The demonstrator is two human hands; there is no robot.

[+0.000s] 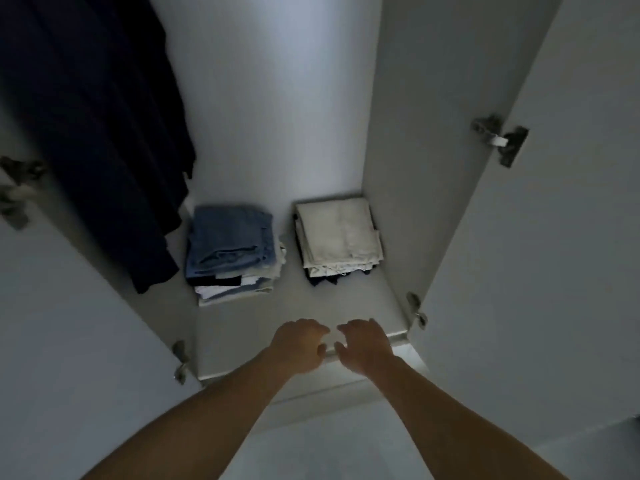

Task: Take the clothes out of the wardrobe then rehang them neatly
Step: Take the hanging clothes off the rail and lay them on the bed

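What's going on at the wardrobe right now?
A person reaches both bare hands, left hand and right hand, empty, toward the front edge of the wardrobe floor. Two folded stacks sit behind: a denim-topped stack and a cream-topped stack. A dark navy garment hangs at left.
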